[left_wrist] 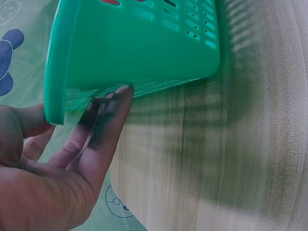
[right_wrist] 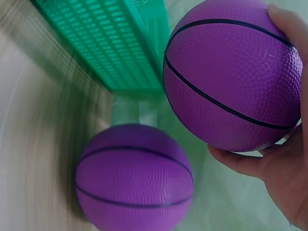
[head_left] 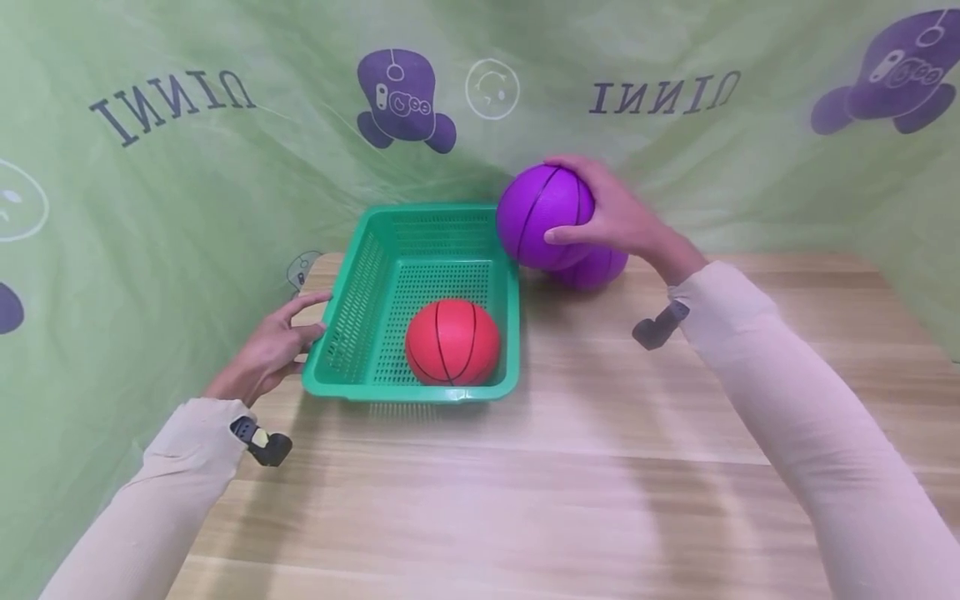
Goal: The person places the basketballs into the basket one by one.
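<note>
My right hand (head_left: 618, 212) grips a purple ball (head_left: 536, 217) marked with black basketball lines. It holds the ball up at the right rim of a green plastic basket (head_left: 512, 333). Below that ball, a second purple ball (right_wrist: 134, 178) sits on the table beside the basket. Inside the basket, near its front right corner, lies a red ball (head_left: 453, 343) with the same black lines. At the basket's left side is my left hand (head_left: 273, 346). The left wrist view shows its fairly straight fingers (left_wrist: 108, 127) against the outer wall, the thumb side by the rim.
The wooden table (head_left: 525, 500) extends in front of the basket and to its right. Behind and to the left hangs a light green cloth (head_left: 300, 167) with purple cartoon prints and lettering. The basket stands close to this cloth.
</note>
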{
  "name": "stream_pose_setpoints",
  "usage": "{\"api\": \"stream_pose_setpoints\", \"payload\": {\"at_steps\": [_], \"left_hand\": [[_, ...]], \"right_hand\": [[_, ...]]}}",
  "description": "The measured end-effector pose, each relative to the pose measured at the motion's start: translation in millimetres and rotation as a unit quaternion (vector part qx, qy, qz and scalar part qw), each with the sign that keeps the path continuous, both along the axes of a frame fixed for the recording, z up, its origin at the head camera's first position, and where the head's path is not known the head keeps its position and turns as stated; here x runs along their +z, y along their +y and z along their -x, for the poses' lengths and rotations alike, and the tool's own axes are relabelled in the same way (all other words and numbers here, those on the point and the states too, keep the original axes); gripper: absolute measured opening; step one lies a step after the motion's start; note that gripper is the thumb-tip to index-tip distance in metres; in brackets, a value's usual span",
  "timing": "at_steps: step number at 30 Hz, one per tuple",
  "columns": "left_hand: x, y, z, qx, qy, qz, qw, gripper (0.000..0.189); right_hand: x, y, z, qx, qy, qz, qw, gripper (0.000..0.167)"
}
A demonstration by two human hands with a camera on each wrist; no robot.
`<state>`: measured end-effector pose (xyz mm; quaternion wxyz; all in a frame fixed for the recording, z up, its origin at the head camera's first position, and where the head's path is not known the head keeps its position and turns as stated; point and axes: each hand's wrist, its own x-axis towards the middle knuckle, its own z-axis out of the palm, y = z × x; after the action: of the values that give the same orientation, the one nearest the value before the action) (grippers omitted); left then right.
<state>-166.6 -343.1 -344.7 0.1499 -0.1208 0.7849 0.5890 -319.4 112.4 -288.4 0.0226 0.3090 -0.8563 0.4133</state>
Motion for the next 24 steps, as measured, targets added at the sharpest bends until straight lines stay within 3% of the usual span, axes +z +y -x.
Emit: {"api": "stream_pose_setpoints", "payload": {"at_steps": [9, 24], "left_hand": [[3.8, 1.0, 1.9, 0.004, 0.007, 0.012, 0.9999, 0.061], [0.5, 0.9, -2.2, 0.001, 0.004, -0.003, 1.0000, 0.059]], "right_hand": [[-1.6, -33, 10.5, 0.018, 0.033, 0.010, 0.9992, 0.087], [-15.6, -74, 19.7, 0.037, 0.026, 0.010, 0.9990, 0.090]]}}
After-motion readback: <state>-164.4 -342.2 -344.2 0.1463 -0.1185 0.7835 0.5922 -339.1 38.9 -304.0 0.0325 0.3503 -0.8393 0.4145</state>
